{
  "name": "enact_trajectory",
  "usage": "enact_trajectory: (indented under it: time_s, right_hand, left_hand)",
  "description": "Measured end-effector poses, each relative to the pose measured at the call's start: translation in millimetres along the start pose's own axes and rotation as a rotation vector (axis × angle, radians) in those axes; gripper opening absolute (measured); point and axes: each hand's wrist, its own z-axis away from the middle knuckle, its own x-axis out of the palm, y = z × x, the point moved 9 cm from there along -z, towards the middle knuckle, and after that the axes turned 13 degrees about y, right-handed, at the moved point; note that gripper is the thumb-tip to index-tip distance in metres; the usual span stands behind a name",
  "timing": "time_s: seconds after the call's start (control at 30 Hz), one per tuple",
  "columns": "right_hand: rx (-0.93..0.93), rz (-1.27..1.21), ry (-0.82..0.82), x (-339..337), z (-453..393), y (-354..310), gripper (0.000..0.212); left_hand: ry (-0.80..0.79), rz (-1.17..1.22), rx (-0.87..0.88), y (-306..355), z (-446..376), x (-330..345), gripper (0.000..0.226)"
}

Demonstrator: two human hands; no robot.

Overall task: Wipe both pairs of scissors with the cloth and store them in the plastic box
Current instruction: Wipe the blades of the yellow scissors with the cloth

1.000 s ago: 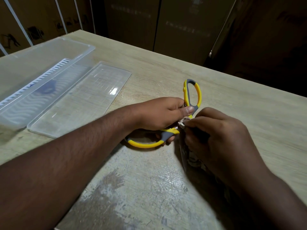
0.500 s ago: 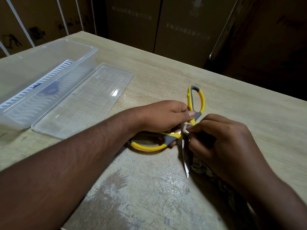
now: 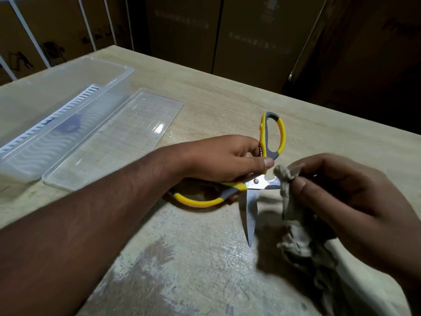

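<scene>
Now, fingers first: our left thumb (image 3: 265, 162) lies across the yellow-and-grey scissors (image 3: 255, 181) just behind the pivot screw, with the other fingers curled under the handles, so the grip is firm.
Left hand (image 3: 224, 159): it holds the scissors just above the table, and our bare forearm runs back to the lower left.
Right fingers: our thumb and fingertips (image 3: 298, 185) pinch a bunched peak of the cloth (image 3: 293, 215) against the blade that points right; the tip of that blade is hidden behind the cloth.
Right hand (image 3: 346, 201): it curls round the cloth, the rest of which hangs crumpled below the palm, slightly blurred.
Scissors: they are spread wide; one handle loop points away from us, the other lies towards the left, and the free blade points down towards us, bare and shiny.
Plastic box (image 3: 114, 71): we see it well apart at the far left, clear and lidless, with a white slotted insert (image 3: 59, 112) inside.
Lid (image 3: 118, 137): it lies flat just beside the box, on the side nearer the scissors.
Table (image 3: 205, 92): pale wood grain, worn and scuffed to a grey patch in front of us.
Second scissors: we cannot tell where they are.
Background: dark cardboard boxes (image 3: 250, 37) beyond the far edge.
</scene>
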Motion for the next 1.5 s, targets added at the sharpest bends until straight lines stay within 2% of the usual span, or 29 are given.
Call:
enact_trajectory:
  time_s: [0.1,0.23,0.4,0.5,0.6,0.7,0.8,0.93,1.03,1.27,1.37,1.5]
  right_hand:
    - [-0.13,0.181,-0.099,14.8,6.3,-4.6,0.008]
    - [-0.2,0.265,0.03,5.8,2.4,-6.3,0.012]
    - [-0.2,0.148,0.191,-17.6,-1.7,-6.5,0.02]
    - [-0.229,0.206,0.127,-8.8,-1.8,-7.1,0.03]
    - [-0.383,0.301,0.047,6.3,4.2,-15.4,0.029]
    - [-0.483,0.365,0.031,15.9,15.1,-23.1,0.027]
    - [-0.488,0.526,0.085,23.8,18.5,-17.4,0.025]
    - [-0.48,0.717,0.073,35.7,15.4,-6.9,0.03]
    - [-0.501,0.811,0.043,46.0,17.7,-9.3,0.025]
    - [-0.472,0.601,0.097,42.5,19.6,-2.9,0.02]
    - [-0.478,0.653,0.163,42.7,18.4,-7.0,0.022]
    - [-0.523,0.733,0.103,56.2,14.7,-13.2,0.017]
  left_hand:
    - [-0.07,0.152,-0.119,-0.6,5.5,1.9,0.025]
    - [-0.083,0.29,-0.17,0.2,8.2,6.7,0.027]
    - [0.041,0.048,-0.048,-7.1,-0.9,-8.3,0.025]
    - [0.031,-0.002,0.005,-4.5,-2.0,-9.1,0.022]
    - [0.022,-0.044,0.016,-6.2,-1.7,-8.4,0.023]
    - [-0.038,0.108,-0.057,-10.0,1.2,-1.1,0.024]
    - [-0.047,0.137,-0.05,-8.6,0.7,0.4,0.02]
    - [-0.064,0.111,-0.049,-10.8,-0.6,5.1,0.021]
    - [-0.018,0.079,-0.04,-14.7,-5.3,3.1,0.025]
    - [-0.04,0.134,-0.082,-18.4,-5.4,5.9,0.028]
    - [-0.039,0.108,-0.091,-18.4,-5.8,5.9,0.03]
    - [-0.034,0.102,-0.096,-18.8,-6.5,5.0,0.033]
